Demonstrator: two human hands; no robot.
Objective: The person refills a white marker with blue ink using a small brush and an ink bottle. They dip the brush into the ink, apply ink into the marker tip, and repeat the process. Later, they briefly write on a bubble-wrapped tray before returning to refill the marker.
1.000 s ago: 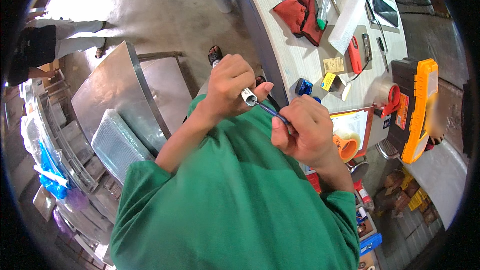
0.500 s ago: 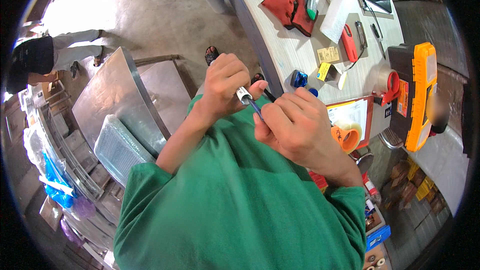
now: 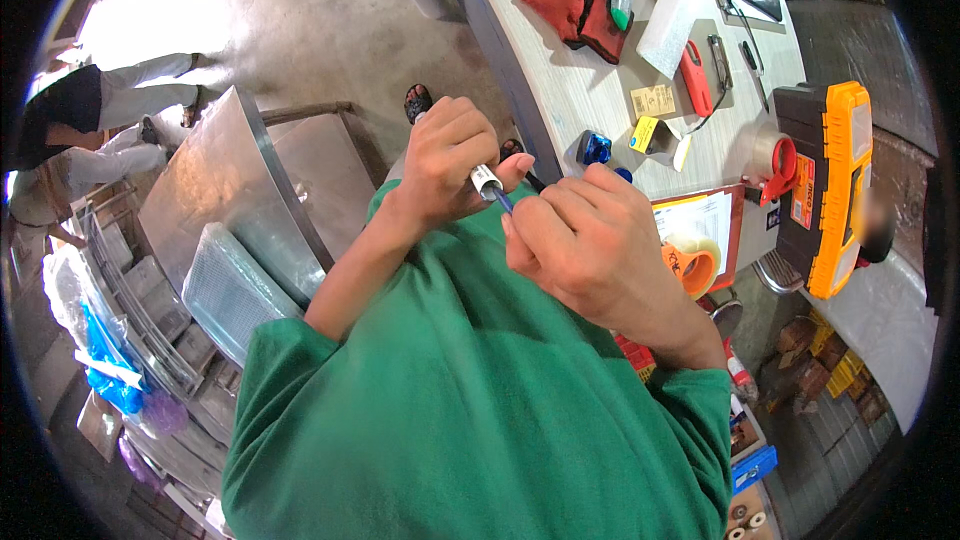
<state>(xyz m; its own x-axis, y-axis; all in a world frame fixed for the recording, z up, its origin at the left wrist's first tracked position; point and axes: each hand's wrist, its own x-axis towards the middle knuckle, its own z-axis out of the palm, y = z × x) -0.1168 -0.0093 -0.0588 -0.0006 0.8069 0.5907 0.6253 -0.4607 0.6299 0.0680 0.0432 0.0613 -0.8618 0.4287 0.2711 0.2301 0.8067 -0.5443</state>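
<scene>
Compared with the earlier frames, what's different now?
The right hand has moved left, toward the left hand, so less of the dark blue rod shows outside the white tube. At far left, another pale trouser leg has come into view. Nothing was let go: each hand keeps its grip. The red-and-black gloves lie as before.

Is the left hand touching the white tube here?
Touching. The head view shows the left hand closed around the white tube, whose open end sticks out between the curled fingers and the thumb.
</scene>
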